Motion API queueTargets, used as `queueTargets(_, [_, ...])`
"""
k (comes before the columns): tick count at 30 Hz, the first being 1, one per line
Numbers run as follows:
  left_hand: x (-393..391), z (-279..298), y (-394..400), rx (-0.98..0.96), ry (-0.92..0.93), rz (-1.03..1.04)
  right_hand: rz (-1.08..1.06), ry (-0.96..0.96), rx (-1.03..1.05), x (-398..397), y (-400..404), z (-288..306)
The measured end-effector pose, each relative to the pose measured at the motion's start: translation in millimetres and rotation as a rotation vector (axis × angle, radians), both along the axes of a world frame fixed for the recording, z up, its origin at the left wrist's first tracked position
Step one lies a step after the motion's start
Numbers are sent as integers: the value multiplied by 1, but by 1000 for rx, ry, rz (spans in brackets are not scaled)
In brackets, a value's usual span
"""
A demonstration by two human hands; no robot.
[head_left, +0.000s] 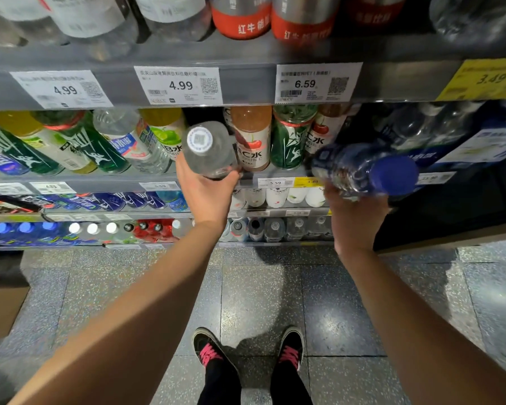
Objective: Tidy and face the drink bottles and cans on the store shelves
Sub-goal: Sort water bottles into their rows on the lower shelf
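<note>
My left hand [206, 194] grips a clear bottle [209, 150] with a white cap, held from below in front of a dark gap in the middle shelf's row. My right hand [354, 217] holds a clear blue-tinted bottle [360, 171] with a blue cap, tilted so the cap points toward me, at the shelf's front edge. On that shelf stand an orange-capped cherry drink bottle [253, 138], a green bamboo-print bottle [291, 138] and another cherry bottle [324, 133]. To the left lean green, yellow and clear bottles [79, 141].
A grey upper shelf rail [246, 83] with price tags 4.99, 4.99, 6.59 hangs just above the hands. Red-labelled cans [241, 16] stand above it. Lower shelves [158, 226] hold blue, white and red-capped bottles. A cardboard box [0, 305] sits on the floor at left.
</note>
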State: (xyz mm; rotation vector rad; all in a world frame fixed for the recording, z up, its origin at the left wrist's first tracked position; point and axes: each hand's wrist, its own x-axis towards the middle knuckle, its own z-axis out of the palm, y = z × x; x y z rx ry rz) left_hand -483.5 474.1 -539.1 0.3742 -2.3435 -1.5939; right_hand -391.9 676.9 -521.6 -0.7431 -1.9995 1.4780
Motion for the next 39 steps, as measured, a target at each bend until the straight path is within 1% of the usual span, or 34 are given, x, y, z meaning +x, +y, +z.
queueTargets(3, [15,1,-17,74,-106,21,69,-70,-76,10,-35,17])
queueTargets(4, [21,3,-24,96,-128,20,100,-129,-115,10,-45,18])
queueTargets(6, [37,16,-38,134,-152,31,165,-267,-114,8,-68,21])
queueTargets(9, [58,34,-61,151,-124,5,257,-255,-99,-2,-99,25])
queueTargets(11, [66,41,-76,185,-128,-3,311,-282,-89,-14,-115,26])
queueTargets(12, [68,44,-87,207,-131,3,308,-281,-88,-23,-128,26])
queueTargets(15, [71,42,-120,240,-169,20,177,-209,-42,-48,-157,20])
queueTargets(19, [70,41,-152,224,-226,0,191,-181,144,-75,-178,12])
queueTargets(22, [67,37,-167,178,-270,-55,165,-180,235,-91,-182,13])
queueTargets(24, [66,35,-172,146,-296,-88,158,-236,256,-107,-184,18])
queueTargets(27, [64,35,-172,154,-320,-115,120,-377,261,-122,-186,25])
queueTargets(30, [62,34,-169,146,-309,-176,84,-359,305,-119,-187,8])
queueTargets(32, [61,34,-165,143,-296,-209,86,-404,348,-108,-186,-4])
queueTargets(34, [60,35,-162,144,-291,-218,90,-388,339,-99,-185,-8])
queueTargets(36, [59,37,-156,148,-287,-226,130,-309,321,-92,-186,-4])
queueTargets(37, [59,38,-153,145,-289,-231,156,-251,255,-89,-187,0])
queueTargets(39, [59,40,-144,143,-276,-242,228,-107,-40,-78,-192,14])
